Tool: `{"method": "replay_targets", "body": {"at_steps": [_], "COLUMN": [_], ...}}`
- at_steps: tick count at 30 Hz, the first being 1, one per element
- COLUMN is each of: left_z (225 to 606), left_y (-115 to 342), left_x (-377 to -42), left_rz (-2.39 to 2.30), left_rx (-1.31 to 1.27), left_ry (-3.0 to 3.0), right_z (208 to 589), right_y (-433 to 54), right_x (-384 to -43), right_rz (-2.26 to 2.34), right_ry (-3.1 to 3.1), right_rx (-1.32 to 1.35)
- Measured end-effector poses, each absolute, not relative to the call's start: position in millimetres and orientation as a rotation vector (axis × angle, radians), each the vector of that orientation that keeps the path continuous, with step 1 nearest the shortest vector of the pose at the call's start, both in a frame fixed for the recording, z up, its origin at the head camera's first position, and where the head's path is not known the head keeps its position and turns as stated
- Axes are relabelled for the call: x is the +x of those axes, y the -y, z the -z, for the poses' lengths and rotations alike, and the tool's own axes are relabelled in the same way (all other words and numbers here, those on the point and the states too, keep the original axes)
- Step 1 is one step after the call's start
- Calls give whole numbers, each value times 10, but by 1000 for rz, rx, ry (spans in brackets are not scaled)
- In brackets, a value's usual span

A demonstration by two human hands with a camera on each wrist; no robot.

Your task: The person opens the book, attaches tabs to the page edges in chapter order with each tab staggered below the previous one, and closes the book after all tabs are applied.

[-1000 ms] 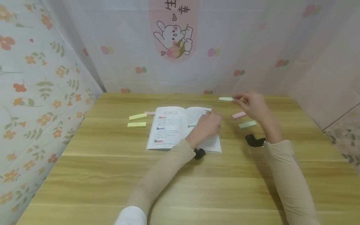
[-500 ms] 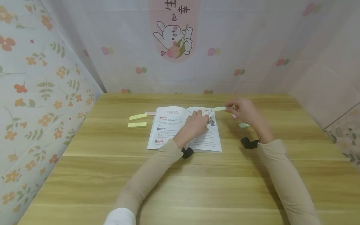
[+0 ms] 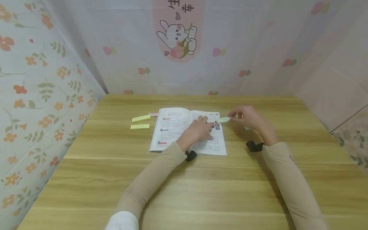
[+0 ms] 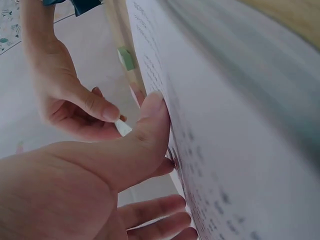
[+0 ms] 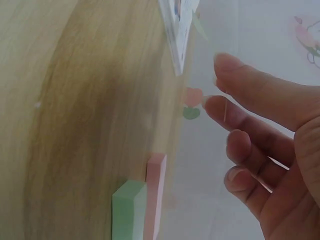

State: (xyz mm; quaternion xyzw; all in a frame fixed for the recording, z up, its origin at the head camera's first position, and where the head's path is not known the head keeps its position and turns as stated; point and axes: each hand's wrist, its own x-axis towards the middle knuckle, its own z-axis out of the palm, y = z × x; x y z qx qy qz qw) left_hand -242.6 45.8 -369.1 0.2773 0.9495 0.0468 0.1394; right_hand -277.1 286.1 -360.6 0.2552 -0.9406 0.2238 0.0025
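The left hand rests, fingers extended, on the right page of the open book. The right hand pinches the green strip at the page's outer edge. The book lies on the tabletop.

Left hand on open book, right hand pinching pale strip

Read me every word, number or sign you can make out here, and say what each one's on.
"幸": on the wall curtain, above the rabbit drawing.
"生", apparently: left of it, cut off by the top edge.
Open book: boxed title, headings and body print, too small or blurred.
Lower yellow strip: faint marks, unreadable.
Pale strip in the right hand: no readable text.
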Motion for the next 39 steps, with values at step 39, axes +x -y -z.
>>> {"method": "replay_targets", "body": {"at_steps": [39], "left_z": [3737], "left_y": [-473], "left_x": [-2462], "left_rz": [53], "left_rx": [932], "left_ry": [-2708], "right_z": [3676], "right_y": [-2543], "right_x": [-2677], "right_rz": [-519], "right_ry": [3100], "right_rx": [1162]}}
